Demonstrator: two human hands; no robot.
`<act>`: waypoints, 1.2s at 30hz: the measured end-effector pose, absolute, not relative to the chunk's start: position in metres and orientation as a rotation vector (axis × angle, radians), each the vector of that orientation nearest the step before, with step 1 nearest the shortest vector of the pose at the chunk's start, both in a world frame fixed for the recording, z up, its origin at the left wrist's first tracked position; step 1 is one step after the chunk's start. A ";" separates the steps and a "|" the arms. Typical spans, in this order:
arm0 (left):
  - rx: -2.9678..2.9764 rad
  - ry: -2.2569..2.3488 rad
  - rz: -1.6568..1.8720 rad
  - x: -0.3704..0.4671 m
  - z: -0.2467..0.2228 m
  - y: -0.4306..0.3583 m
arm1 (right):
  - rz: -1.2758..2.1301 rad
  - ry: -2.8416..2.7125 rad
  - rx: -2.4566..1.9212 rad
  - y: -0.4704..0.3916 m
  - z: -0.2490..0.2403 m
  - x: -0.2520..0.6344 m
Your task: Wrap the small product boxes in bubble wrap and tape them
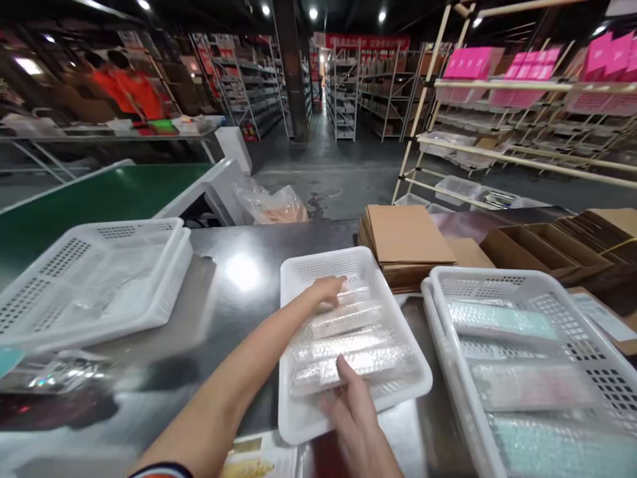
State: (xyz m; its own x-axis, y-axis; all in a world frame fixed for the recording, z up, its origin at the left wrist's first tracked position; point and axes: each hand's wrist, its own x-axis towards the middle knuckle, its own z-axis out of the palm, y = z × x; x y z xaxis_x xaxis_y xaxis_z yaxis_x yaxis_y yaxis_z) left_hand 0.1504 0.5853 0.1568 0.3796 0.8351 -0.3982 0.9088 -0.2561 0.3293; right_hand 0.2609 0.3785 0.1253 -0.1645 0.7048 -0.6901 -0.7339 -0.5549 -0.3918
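A white plastic basket [294,425] stands in front of me with several clear bubble-wrapped packages [348,345] lying crosswise in it. My left hand [326,292] reaches over the far end of the row, index finger stretched out and the other fingers partly hidden; I see nothing held in it. At the near side, my right hand [351,401] has its thumb on top of the closest package and its blurred fingers against the lower edge, gripping it. What lies beneath the packages is hidden.
Stacked white baskets stand at left [169,285] and right [442,318], the right ones holding bubble-wrapped packages. Flat cardboard [408,236] lies behind the middle basket. Shiny wrapped items [64,378] and printed paper [259,461] lie nearby. A green conveyor [109,189] and people in orange [134,93] are beyond.
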 end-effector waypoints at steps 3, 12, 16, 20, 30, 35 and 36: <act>2.152 1.560 -0.191 0.166 0.169 0.553 | 1.876 0.237 -1.171 0.377 0.142 0.272; 2.181 1.500 -0.138 0.166 0.134 0.432 | 1.688 -0.166 -1.332 0.348 0.175 0.311; 2.402 1.607 -0.027 0.153 0.116 0.447 | 1.347 -0.786 -1.553 0.335 0.165 0.324; 2.507 1.666 0.078 0.144 0.135 0.466 | 0.947 -1.879 -1.770 0.345 0.148 0.315; 1.727 2.402 0.740 -0.044 0.173 0.214 | 0.267 -2.410 -1.245 0.289 0.141 0.285; 0.865 2.731 0.506 -0.078 0.109 -0.023 | 0.534 -2.563 -0.879 0.197 0.099 0.274; 0.774 2.742 0.485 -0.070 0.097 -0.058 | 0.529 -2.581 -0.861 0.180 0.091 0.274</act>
State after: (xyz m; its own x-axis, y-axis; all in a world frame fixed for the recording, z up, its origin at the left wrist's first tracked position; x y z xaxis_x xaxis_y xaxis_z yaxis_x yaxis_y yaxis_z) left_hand -0.0702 -0.0582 0.0974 -0.8273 0.5421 -0.1474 0.4585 0.8032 0.3803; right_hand 0.2736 0.1802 0.0905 -0.7459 0.6278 0.2225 0.4897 0.7434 -0.4556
